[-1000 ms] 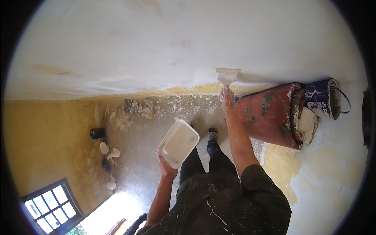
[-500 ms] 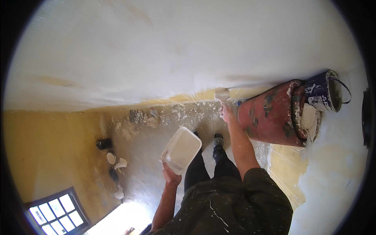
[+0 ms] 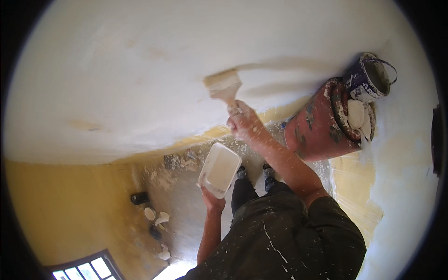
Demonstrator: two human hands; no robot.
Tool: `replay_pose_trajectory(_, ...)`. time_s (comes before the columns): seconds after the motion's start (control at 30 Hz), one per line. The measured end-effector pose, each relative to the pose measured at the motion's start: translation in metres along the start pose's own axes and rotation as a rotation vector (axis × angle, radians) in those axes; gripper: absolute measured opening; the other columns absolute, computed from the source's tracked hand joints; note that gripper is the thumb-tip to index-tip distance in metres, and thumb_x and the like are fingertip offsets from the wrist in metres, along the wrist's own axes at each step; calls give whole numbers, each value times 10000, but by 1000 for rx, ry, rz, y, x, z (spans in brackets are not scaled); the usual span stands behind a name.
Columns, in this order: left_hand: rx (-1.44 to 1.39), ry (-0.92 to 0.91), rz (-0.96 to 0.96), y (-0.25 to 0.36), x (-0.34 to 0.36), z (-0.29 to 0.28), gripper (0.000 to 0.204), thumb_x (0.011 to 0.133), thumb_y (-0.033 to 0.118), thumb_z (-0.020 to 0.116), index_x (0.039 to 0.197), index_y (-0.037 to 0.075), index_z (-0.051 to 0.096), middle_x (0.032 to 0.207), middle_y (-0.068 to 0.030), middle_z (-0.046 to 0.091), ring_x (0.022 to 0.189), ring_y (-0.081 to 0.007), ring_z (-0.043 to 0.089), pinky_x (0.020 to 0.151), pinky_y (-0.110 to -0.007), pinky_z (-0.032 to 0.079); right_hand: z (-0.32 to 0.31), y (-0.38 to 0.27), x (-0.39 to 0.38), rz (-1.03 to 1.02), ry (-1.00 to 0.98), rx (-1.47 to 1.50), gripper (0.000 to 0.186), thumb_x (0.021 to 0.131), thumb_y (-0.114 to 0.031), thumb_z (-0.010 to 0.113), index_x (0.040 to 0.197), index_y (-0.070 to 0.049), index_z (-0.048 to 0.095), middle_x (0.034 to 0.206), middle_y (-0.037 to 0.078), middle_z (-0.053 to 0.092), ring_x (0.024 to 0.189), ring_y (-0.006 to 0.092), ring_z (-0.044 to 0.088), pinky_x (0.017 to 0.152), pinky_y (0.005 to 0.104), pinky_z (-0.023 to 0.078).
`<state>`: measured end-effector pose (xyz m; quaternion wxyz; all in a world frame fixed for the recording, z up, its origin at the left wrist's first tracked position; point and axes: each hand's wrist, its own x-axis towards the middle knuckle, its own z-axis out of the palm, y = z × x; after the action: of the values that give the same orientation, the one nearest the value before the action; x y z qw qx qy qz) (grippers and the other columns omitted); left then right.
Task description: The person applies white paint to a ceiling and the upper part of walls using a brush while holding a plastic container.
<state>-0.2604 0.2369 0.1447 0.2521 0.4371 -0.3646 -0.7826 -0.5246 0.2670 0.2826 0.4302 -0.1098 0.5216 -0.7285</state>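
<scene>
My right hand grips the handle of a wide paintbrush, raised in front of the white-coated wall. Motion smears the brush a little, and I cannot tell whether its bristles touch the wall. White splashes cover that hand and forearm. Lower and to the left, my left hand is closed on the near end of a white rectangular tub, which is tilted and has whitish stuff inside. The fingers beneath the tub are partly hidden.
A red, paint-stained drum stands at right, bearing a dark blue bucket and a crumpled whitish bag. White splatters mark the floor. Small containers and debris lie by the yellow wall, near a window.
My right hand has lifted the brush from the wall's yellow lower strip, up and to the left. The left hand still holds the tub. The whole view has shifted.
</scene>
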Motion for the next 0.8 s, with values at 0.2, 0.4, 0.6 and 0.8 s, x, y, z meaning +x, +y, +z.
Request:
replay_pose_trajectory(0.2,113,32,52,-3,3,-12,534,902,542,357,1333,226,367,1291,-17,476,1131,-267,514,793,-517,484,-48,105,62,-218,-169,-99,404,932,-283,506,1240,-37,420,890,16,514,727,56,468,629,208,427)
replay_pose_trajectory(0.4,72,195,-48,-1,-7,-22,555,881,550,391,1316,206,381,1251,-32,495,1083,-267,548,712,-458,524,-124,219,151,-291,-3,-249,416,920,-252,522,1222,28,462,1102,62,535,1014,131,469,896,275,393)
replay_pose_trajectory(0.6,-83,288,-149,-4,-17,-34,576,867,542,417,1315,182,378,1217,-40,503,1064,-253,550,715,-419,528,-147,307,167,-156,222,-258,602,891,-395,552,1264,66,448,1271,214,500,1186,254,472,990,345,368)
replay_pose_trajectory(0.8,830,149,357,-7,-26,-35,573,812,211,640,1296,68,368,1179,-105,500,1025,-209,561,713,-381,549,-199,368,146,14,323,-192,393,892,-353,554,1125,-36,550,794,48,564,680,124,523,589,256,417)
